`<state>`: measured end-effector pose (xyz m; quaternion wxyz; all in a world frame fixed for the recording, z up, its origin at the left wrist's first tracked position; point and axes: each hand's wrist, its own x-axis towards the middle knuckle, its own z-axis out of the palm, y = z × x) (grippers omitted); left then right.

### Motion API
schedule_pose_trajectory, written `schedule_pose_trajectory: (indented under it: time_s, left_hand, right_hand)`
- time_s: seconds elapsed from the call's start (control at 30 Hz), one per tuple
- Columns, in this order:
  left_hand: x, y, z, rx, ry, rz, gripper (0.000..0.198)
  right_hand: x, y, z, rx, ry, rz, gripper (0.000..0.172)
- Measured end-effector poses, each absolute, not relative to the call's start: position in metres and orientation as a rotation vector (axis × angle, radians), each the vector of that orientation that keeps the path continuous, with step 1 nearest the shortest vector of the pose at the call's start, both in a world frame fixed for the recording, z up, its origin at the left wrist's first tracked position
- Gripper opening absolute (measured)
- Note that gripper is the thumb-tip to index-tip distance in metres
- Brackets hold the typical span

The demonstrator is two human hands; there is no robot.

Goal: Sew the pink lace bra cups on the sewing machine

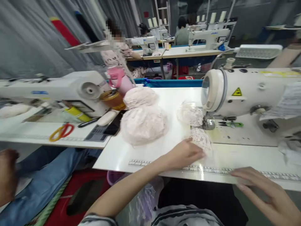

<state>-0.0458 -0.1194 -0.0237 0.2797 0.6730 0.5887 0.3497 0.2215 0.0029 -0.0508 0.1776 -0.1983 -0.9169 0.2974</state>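
A pale lace fabric piece (199, 138) lies under the needle area of the white sewing machine (249, 91), part of it bunched behind the presser foot. My left hand (184, 154) is at the near edge of this lace, its fingers bent and closed on it; the fingertips are slightly blurred. Off to the right, over the front edge of the table, my right hand (266, 188) is held with fingers stretched apart and nothing in them. Two heaps of similar pale fabric, a nearer one (143, 125) and a farther one (141, 97), sit left of the machine.
A measuring tape strip (218, 170) runs along the table's front edge. Green-handled thread snips (231, 124) lie on the machine bed. On the left are a phone (116, 124), scissors (61, 131), an amber container (113, 99) and a pink bottle (121, 81). A neighbouring person's hand (8, 175) shows at far left.
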Motion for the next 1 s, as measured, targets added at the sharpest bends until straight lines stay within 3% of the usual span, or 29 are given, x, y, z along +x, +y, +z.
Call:
schedule_pose_trajectory:
  time_s: [0.1, 0.3, 0.43, 0.53, 0.7, 1.0]
  left_hand:
    - [-0.034, -0.114, -0.04, 2.128, 1.719, 0.778, 0.026]
    - [-0.033, -0.094, -0.051, 2.296, 2.166, 0.524, 0.052]
    - [-0.041, -0.076, -0.047, 2.293, 2.147, 0.44, 0.03]
    - [-0.048, -0.066, -0.048, 2.264, 2.213, 0.459, 0.02]
    - [-0.056, -0.056, -0.063, 2.362, 2.315, 0.452, 0.036]
    - [-0.066, -0.052, -0.074, 2.431, 2.266, 0.389, 0.039]
  right_hand:
    - [0.212, 0.018, -0.042, -0.382, -2.688, 0.647, 0.029]
    - [0.15, 0.055, -0.033, -0.012, -2.738, 0.233, 0.045]
    - [0.103, 0.079, -0.044, 0.177, -2.74, 0.013, 0.035]
    - [0.089, 0.093, -0.055, 0.225, -2.792, -0.001, 0.029]
    - [0.087, 0.102, -0.061, 0.208, -2.712, 0.057, 0.032]
    - [0.088, 0.099, -0.061, 0.114, -2.635, -0.063, 0.031]
